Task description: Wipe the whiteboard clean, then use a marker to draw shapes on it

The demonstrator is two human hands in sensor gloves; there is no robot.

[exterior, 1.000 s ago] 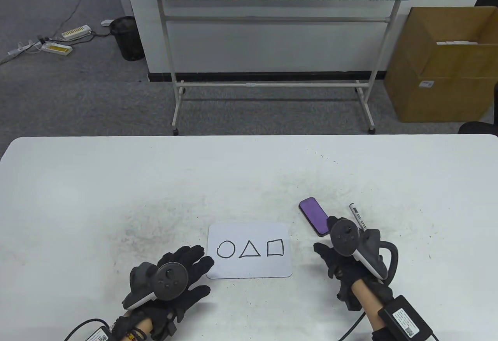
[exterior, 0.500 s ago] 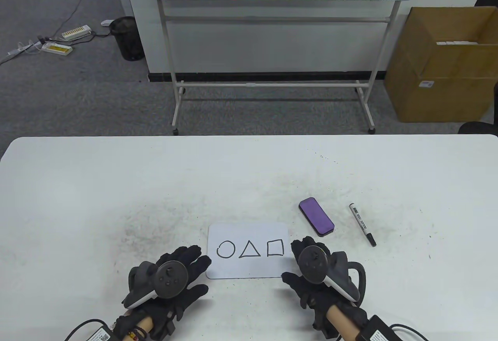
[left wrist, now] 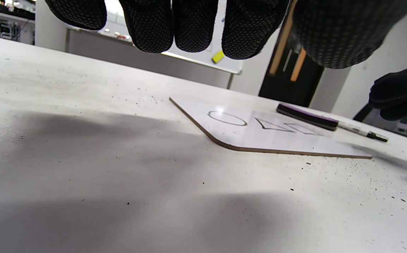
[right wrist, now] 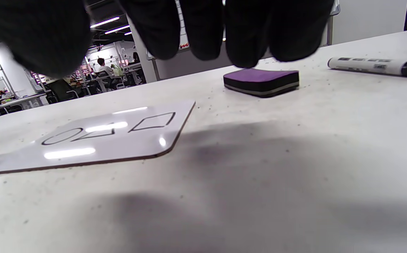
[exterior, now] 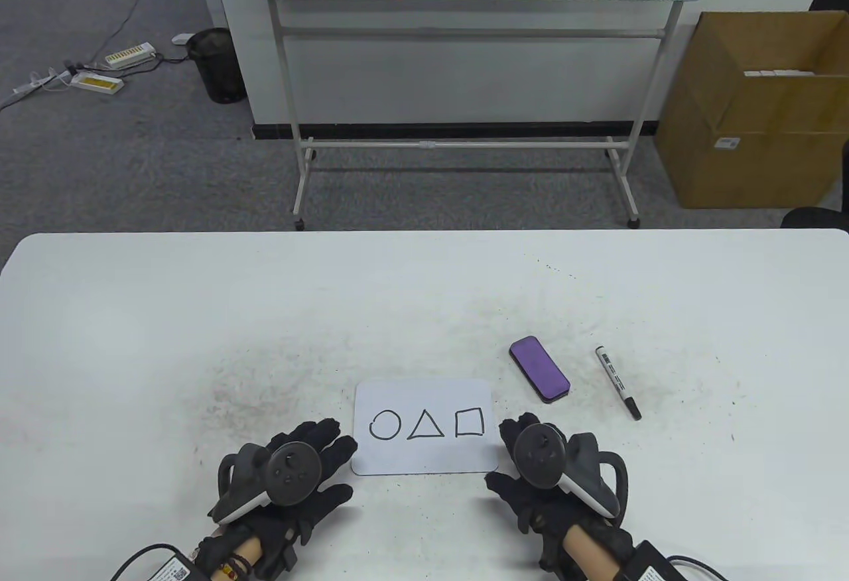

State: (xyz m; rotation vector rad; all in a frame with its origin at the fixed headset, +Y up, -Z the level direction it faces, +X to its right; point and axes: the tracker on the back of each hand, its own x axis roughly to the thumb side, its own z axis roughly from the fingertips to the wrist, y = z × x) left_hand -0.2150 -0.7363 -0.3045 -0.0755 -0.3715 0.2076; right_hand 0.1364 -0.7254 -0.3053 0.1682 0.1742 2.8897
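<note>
On the smudged white table (exterior: 199,316), whiteboard (exterior: 424,455)

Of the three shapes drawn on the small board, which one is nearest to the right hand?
The square, last in the row on the small board. The circle is farthest from the right hand.

No readable text; marker (exterior: 618,383) label print too small.

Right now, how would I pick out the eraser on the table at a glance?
Start at the small whiteboard with the drawn circle, triangle and square, lying between the two hands. Just beyond its far right corner lies the eraser, a flat purple block, wider and more colourful than the thin white marker to its right.
</note>
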